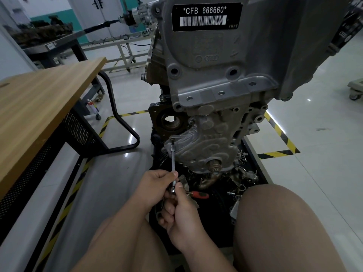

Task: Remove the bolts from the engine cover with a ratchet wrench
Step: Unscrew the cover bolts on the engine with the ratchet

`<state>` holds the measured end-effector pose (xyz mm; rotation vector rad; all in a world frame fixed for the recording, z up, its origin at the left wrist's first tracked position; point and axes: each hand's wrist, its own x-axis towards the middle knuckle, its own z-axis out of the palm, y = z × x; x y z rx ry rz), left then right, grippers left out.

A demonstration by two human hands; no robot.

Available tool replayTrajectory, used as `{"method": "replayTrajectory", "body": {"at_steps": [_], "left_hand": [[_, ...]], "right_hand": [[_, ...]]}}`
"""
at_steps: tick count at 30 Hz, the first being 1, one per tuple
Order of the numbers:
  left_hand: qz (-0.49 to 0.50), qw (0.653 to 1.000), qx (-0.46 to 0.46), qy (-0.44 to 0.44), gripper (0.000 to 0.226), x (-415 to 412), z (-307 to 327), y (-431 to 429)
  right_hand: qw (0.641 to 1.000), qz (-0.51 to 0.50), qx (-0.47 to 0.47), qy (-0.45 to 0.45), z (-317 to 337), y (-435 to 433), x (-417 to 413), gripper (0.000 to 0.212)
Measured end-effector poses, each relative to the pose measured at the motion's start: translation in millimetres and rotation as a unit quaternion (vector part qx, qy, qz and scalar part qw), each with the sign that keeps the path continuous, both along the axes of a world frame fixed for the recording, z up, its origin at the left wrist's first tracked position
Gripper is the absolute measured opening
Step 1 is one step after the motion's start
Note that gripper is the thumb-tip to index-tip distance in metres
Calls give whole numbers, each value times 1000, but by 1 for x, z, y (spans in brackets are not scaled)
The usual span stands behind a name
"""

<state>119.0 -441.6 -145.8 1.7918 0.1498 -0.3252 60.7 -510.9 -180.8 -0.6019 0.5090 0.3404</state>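
The big grey engine [225, 65] stands upright in the middle and fills the far part of the view. A wooden counter [39, 99] runs along the left side. Its near edge comes close to the person's left arm. Between the counter and the engine lies a strip of shiny floor [121, 169], and this is the room the left arm has to move in. On the right, the person's bare leg [284, 222] sits just beside the hands and closes in that side. Yellow and black tape [282, 142] marks the floor around the engine.

The engine cover [198, 148] is the bumpy grey plate low on the engine, just beyond the hands. It has a short shaft sticking out near its bottom. A bolt [172, 139] sits at its top left corner. The thin silver end of the ratchet wrench [198, 194] reaches up from the hands and is set on this bolt. The wrench's red handle points to the right, over a black tray [253, 171] full of small metal parts.

The left hand [155, 185] pinches the silver bar just above the wrench head. The right hand [182, 214] is curled below it, and its thumb seems to press on the wrench head, though the fingers hide the grip.
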Motion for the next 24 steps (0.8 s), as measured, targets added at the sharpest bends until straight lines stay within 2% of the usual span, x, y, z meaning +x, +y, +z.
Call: {"method": "replayTrajectory", "body": {"at_steps": [3,5,7,10,12,16,18,20,21,24], "left_hand": [[7,1000,19,-11,29,0,0,0],[11,999,38,-18,29,2,-2,1],[8,998,51,-19,29,3,-3,2],[3,999,43,-12,29,3,-5,1],[2,999,41,-9,29,4,-5,1],[1,999,48,-16,32,4,-5,1],[-9,999,42,-16,33,3,-4,0],[-6,1000,20,-1,34,2,-3,-2],[-2,1000,15,6,33,2,-3,-2],[-9,999,31,11,31,3,-4,-1]], "right_hand": [[988,-3,-146,-43,-4,0,-1,48],[959,-13,-277,-68,-7,-1,-2,41],[925,-31,-367,-96,-10,-3,-3,36],[889,-52,-438,-121,-13,-6,-4,26],[889,-64,-438,-117,-13,-6,-4,26],[924,-48,-365,-102,-10,-6,-2,41],[968,-15,-242,-64,-6,-5,-1,45],[998,5,-60,-9,-3,-4,0,48],[1000,11,8,7,-2,-4,1,49],[992,27,120,20,-2,-5,1,51]]}}
